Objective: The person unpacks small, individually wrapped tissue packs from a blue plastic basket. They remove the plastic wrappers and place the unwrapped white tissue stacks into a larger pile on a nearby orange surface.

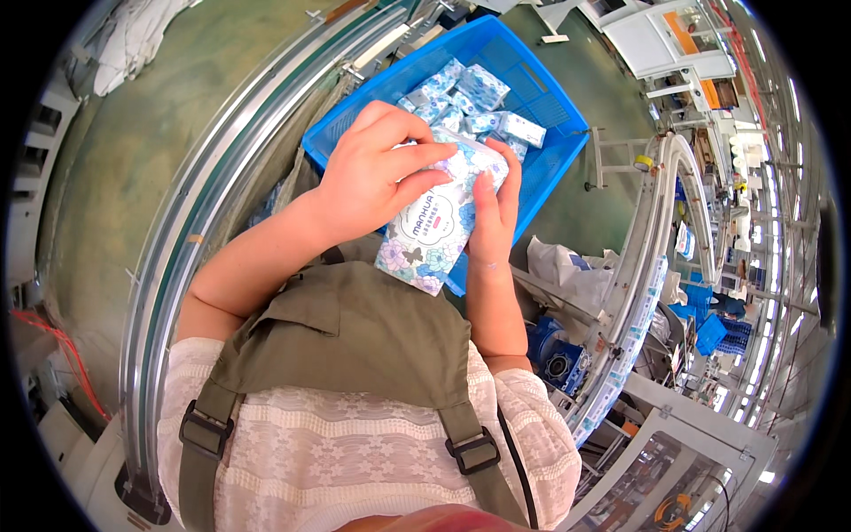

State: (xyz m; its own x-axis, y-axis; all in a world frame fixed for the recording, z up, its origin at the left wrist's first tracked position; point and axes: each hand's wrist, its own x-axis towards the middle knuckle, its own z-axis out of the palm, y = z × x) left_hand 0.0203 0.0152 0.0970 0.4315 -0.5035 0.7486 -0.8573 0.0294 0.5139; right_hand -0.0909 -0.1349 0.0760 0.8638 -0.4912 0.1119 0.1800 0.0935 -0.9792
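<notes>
A floral tissue pack (pixel 434 244) in white, blue and purple is held up in front of my chest, tilted, with its printed face toward me. My left hand (pixel 377 164) grips its far left side, the fingers bent over the top end. On the far right corner my right hand (pixel 495 208) closes round the pack, thumb lying on the printed face. Just beyond my hands stands a blue plastic crate (pixel 554 97). Several similar tissue packs (pixel 483 87) lie loosely heaped inside it; my hands and the held pack hide part of the crate's near side.
A curved metal conveyor rail (pixel 204 173) runs along my left. To my right a second conveyor (pixel 634 328) carries a row of packs. Below it sits a blue motor (pixel 560 362), near a white plastic bag (pixel 567 270). A glass-panelled machine (pixel 665 470) stands at lower right.
</notes>
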